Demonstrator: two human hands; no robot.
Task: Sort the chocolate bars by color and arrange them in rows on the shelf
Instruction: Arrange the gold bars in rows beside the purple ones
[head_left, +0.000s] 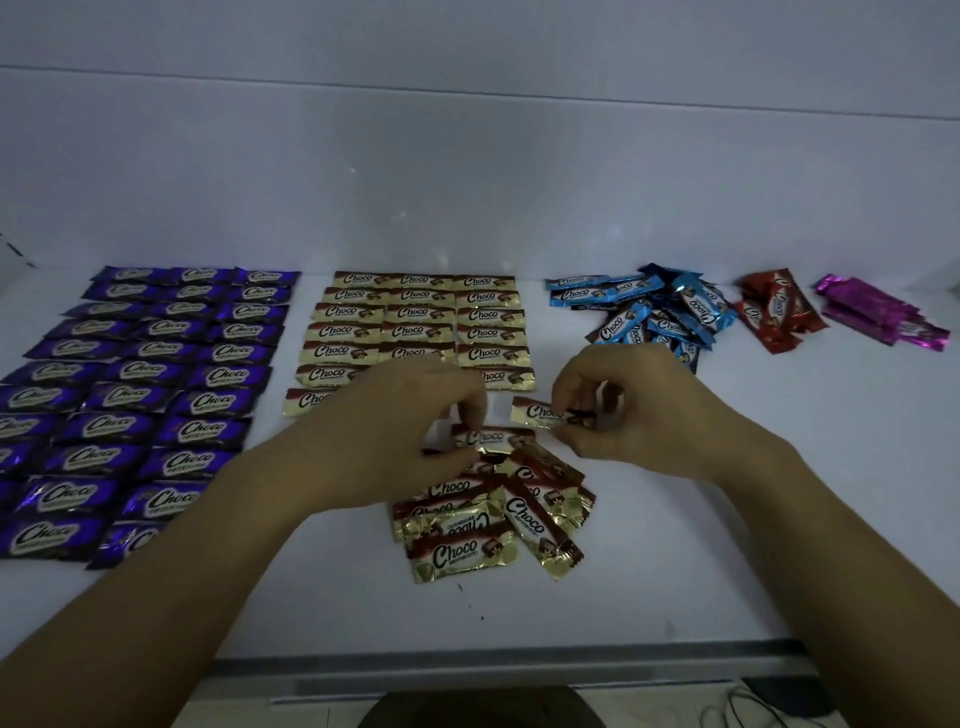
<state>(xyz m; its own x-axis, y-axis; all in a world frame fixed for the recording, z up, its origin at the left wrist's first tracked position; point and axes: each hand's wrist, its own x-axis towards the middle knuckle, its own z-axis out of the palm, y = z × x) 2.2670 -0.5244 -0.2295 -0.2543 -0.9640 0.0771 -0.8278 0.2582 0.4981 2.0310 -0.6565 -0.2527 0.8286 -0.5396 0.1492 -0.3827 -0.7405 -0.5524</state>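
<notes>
Right hand (623, 410) pinches one gold bar (537, 413) by its end, lifted just beside the gold rows (415, 322). Left hand (410, 421) pinches a second gold bar (493, 437) atop the loose gold pile (483, 519) on the white shelf (727, 519). Purple rows (140, 389) sit to the left. To the right lie the blue heap (649, 312), then red bars (774, 312), then pink bars (883, 312).
</notes>
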